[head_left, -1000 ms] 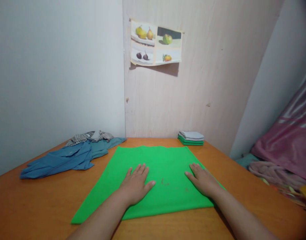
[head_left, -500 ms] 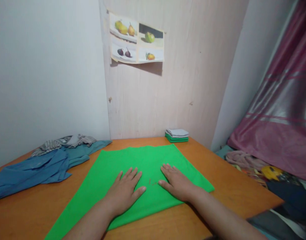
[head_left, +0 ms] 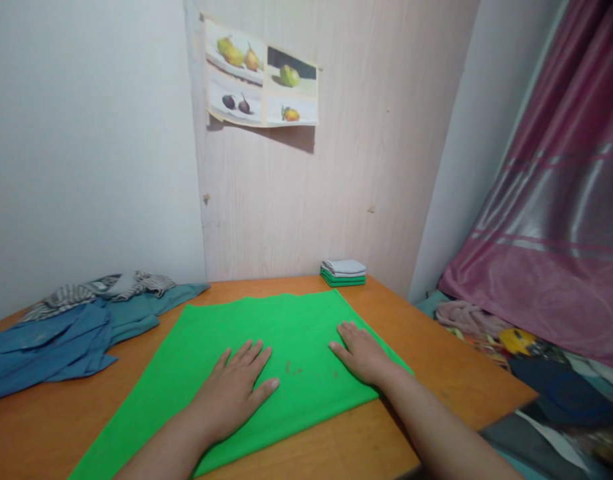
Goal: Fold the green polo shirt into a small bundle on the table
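A bright green cloth (head_left: pixel 256 320) lies spread on the orange-brown table (head_left: pixel 346 440), with a few small dark marks near its middle. My left hand (head_left: pixel 233 390) rests flat on its left-centre part, fingers spread and thumb out to the right. On the cloth's right part, close to its right edge, lies my right hand (head_left: pixel 361 353), palm down with the thumb apart. Neither hand grips anything. The near left corner of the cloth runs out of view under and beyond my left forearm.
At the back of the table sits a folded stack of grey and green cloths (head_left: pixel 343 273). Crumpled blue garments (head_left: pixel 51 340) and a striped one (head_left: pixel 81 293) lie on the left. Beyond the right table edge are piled clothes (head_left: pixel 566 387) beneath a pink curtain (head_left: pixel 541 287).
My right hand has slid rightward over the cloth, towards its right edge. My left hand stays at about the same spot on the cloth. The whole view has shifted slightly.
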Available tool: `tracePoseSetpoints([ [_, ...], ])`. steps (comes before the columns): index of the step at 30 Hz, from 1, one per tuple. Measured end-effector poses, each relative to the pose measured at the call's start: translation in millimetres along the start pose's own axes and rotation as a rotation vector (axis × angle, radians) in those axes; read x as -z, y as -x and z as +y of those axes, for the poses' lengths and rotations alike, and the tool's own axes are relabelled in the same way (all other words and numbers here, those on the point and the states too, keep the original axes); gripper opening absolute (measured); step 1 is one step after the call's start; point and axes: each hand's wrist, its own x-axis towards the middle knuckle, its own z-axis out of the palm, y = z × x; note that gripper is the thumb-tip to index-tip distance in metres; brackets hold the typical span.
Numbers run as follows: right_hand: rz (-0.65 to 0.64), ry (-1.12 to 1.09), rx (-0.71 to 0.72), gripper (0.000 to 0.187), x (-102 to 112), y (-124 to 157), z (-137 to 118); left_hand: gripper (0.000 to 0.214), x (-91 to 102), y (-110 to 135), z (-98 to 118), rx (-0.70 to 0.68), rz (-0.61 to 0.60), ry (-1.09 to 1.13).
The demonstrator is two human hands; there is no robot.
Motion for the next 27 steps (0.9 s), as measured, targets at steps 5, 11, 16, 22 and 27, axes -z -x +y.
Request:
tracePoseSetpoints([
  [5,0.075,0.035,-0.070,0.083,-2.1,-5.3,8.4,0.076,1.6,0.7,2.7,-0.001,-0.010,-0.004],
  [11,0.026,0.095,-0.111,0.086,-12.1,-12.5,23.3,0.076,1.2,1.8,3.1,-0.004,0.001,0.018],
  [16,0.052,0.105,-0.106,0.084,-18.0,-14.6,28.9,0.077,0.3,3.4,3.1,-0.016,0.008,0.036],
  [22,0.051,0.120,-0.095,0.084,-19.9,-15.6,32.6,0.077,2.3,5.2,6.7,-0.012,0.004,0.050],
  [27,0.048,0.146,-0.095,0.084,-22.6,-17.9,38.6,0.070,6.8,7.0,6.7,-0.012,0.037,0.070],
])
